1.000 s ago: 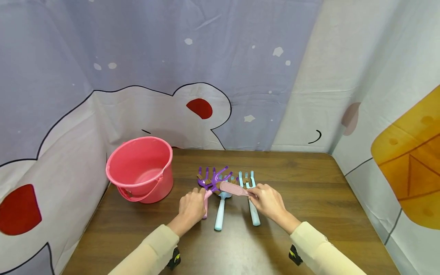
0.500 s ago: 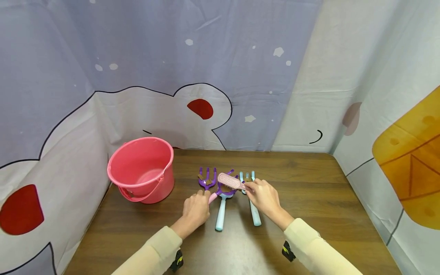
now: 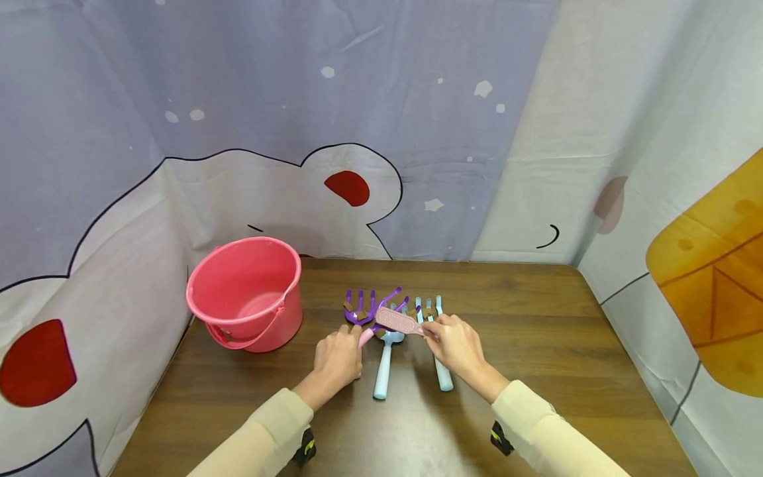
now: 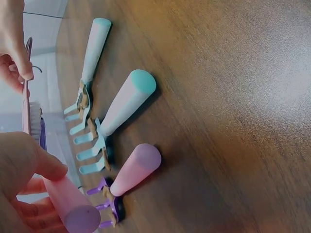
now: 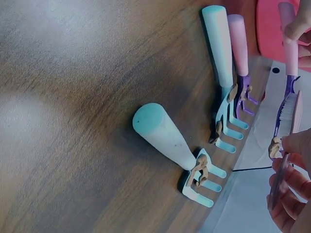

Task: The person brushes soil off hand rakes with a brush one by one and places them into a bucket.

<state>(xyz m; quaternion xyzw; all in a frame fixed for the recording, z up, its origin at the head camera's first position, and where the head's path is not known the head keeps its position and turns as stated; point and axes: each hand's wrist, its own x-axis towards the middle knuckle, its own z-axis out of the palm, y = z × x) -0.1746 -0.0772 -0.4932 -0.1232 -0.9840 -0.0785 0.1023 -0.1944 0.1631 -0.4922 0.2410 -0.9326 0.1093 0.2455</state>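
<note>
My left hand (image 3: 338,359) grips the pink handle (image 4: 73,208) of a small purple garden rake, held above the table. In my right hand (image 3: 457,348) is a pink brush (image 3: 396,321), pinched by its handle. The brush's white bristles (image 5: 287,108) face the purple tines and lie against or very near them; exact contact is hard to tell. A brown clump (image 5: 275,147) clings to the held rake. Below lie a second purple rake (image 3: 359,317) with a pink handle and two light blue rakes, one in the middle (image 3: 383,371) and one at right (image 3: 443,376), all bearing brown clumps.
A pink bucket (image 3: 247,285) stands at the left of the wooden table (image 3: 524,318), its handle folded down over the near side. Printed cloth (image 3: 429,132) hangs along the back and sides.
The brush rose slightly with my right hand, then came back down over the tines. The held rake tilted right, then swung partly back. The bucket and the lying rakes stay put.
</note>
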